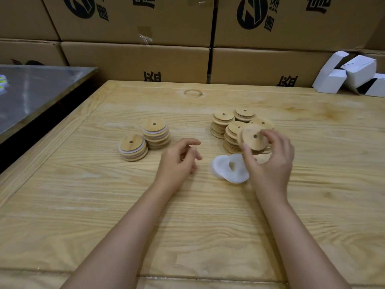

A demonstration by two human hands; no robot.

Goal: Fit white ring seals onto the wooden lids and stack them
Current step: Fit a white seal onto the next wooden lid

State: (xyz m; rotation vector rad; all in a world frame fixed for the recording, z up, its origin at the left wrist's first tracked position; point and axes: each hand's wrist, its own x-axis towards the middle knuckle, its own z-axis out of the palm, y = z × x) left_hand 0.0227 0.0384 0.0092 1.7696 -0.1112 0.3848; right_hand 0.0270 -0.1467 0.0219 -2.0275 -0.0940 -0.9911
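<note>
2 sealed stacks [156,133], right hand [270,161] w/ 1 lid [253,139].

ring seals [220,171]: partly under right hand [270,163] | left-edge objects [2,84]: cropped

Wide and bare along the table [187,236] front. Open lane between sealed lid stacks [145,140], left, and plain lid stacks [224,124], right. White rings [221,168] just before the latter. Cartons [135,59] walling the back.
</note>
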